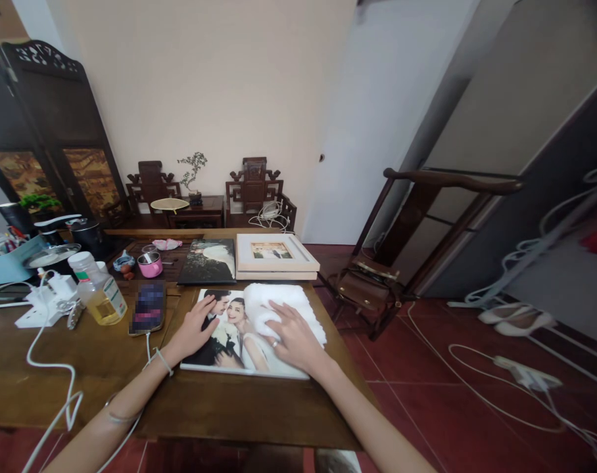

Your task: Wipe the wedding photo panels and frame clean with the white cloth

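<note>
A wedding photo album (224, 345), its cover showing a couple, lies flat on the wooden table in front of me. My left hand (194, 332) rests on the album's left side, fingers spread, holding nothing. On its upper right part lies a bunched white towel (298, 305) that extends past the album's edge. My right hand (294, 338) presses into the towel, its fingers in the folds; a ring shows on one finger. Just behind are a dark photo panel (207, 261) and a white framed photo (273, 253) on a pale box.
Left of the album lie a phone (148, 309) on a charging cable, a bottle of yellowish liquid (101, 295), a white power strip (52, 302) and a pink cup (150, 264). A wooden chair (397, 243) carrying a brown bag (367, 289) stands at the right. Cables cross the red floor.
</note>
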Demonstrator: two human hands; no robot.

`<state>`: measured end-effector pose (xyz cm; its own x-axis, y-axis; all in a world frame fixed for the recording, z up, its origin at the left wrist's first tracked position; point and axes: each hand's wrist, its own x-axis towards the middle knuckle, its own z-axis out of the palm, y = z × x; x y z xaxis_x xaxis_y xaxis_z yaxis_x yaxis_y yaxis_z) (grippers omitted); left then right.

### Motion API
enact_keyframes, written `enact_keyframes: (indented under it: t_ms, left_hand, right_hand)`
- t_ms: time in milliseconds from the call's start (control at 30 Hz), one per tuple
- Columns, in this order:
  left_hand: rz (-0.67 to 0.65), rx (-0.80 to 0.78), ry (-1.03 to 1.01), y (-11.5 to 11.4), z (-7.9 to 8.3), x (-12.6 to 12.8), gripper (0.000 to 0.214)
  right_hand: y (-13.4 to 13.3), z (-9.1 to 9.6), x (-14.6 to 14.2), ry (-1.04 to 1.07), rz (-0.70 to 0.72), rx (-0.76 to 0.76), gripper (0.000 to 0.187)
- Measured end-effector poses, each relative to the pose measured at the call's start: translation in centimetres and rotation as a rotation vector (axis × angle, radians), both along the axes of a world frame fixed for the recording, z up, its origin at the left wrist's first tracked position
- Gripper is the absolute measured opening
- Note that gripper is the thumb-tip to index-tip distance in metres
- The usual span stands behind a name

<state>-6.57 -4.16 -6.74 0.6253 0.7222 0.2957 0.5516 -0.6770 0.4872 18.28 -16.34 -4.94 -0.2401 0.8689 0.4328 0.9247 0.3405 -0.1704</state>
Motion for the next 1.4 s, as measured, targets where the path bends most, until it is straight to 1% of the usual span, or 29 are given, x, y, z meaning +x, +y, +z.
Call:
enact_keyframes:
  t_ms: [133,200,300,367,467,533,567,633,800,867,900,933,1000,1133,1200,1267,1333,1400]
  left_hand:
    - [0.004,-0.005,-0.003,0.0,0.0,0.0,0.048]
    - [0.001,0.007,-0.007,0.0,0.0,0.0,0.048]
    - [-0.019,0.022,-0.007,0.1,0.0,0.0,0.047]
    - [-0.025,0.023,-0.005,0.1,-0.1,-0.1,0.047]
    - [-0.012,0.016,-0.011,0.1,-0.1,-0.1,0.048]
    - [-0.002,0.013,-0.02,0.1,-0.2,-0.1,0.048]
    - [0.004,0.011,-0.024,0.1,-0.2,-0.1,0.047]
    - [0.014,0.007,-0.03,-0.1,-0.1,0.0,0.047]
    - [0.05,-0.027,-0.011,-0.7,0.0,0.2,0.047]
    - [0.056,-0.036,0.002,-0.9,0.1,0.2,0.048]
    - [0.058,-0.036,0.007,-1.0,0.1,0.2,0.048]
    - [0.059,-0.034,0.011,-1.1,0.2,0.2,0.048]
    - [0.052,-0.025,0.014,-1.1,0.4,0.2,0.048]
    - [0.013,0.01,-0.014,-0.9,0.4,0.1,0.047]
    - [0.01,0.019,-0.03,-0.8,0.3,0.1,0.047]
    - [0.018,0.021,-0.048,-0.7,0.1,0.1,0.046]
    - [0.028,0.023,-0.068,-0.7,0.0,0.1,0.046]
    - [0.036,0.022,-0.082,-0.7,-0.1,0.1,0.045]
  right_hand:
    - [-0.3,-0.1,-0.3,0.005,0.184,0.0,0.017]
    - [-0.2,-0.1,-0.3,0.002,0.225,-0.005,0.016]
    - [0.7,0.1,0.2,0.001,0.149,-0.034,0.018]
    - [1.8,0.3,0.8,0.002,0.093,-0.047,0.021]
    - [3.3,0.6,1.6,0.009,0.046,-0.049,0.024]
    - [3.3,0.7,1.7,0.011,0.025,-0.056,0.024]
    - [2.8,0.7,1.5,0.01,0.022,-0.062,0.024]
    - [0.7,0.8,0.6,0.001,0.047,-0.089,0.022]
    - [-7.1,0.9,-1.9,-0.038,0.235,-0.17,0.018]
    - [-8.9,1.0,-2.1,-0.053,0.29,-0.176,0.016]
    - [-9.2,0.9,-2.0,-0.059,0.302,-0.174,0.015]
    - [-9.0,0.9,-1.7,-0.063,0.301,-0.172,0.015]
    - [-7.4,0.8,-0.7,-0.064,0.254,-0.158,0.014]
    - [-1.5,0.8,1.6,-0.051,0.089,-0.1,0.018]
    - [1.3,0.8,2.4,-0.041,0.056,-0.073,0.023]
    - [3.3,0.8,2.7,-0.028,0.037,-0.056,0.025]
    - [3.8,0.4,2.5,-0.021,0.019,-0.048,0.025]
    - [2.6,0.0,1.9,-0.018,0.009,-0.052,0.023]
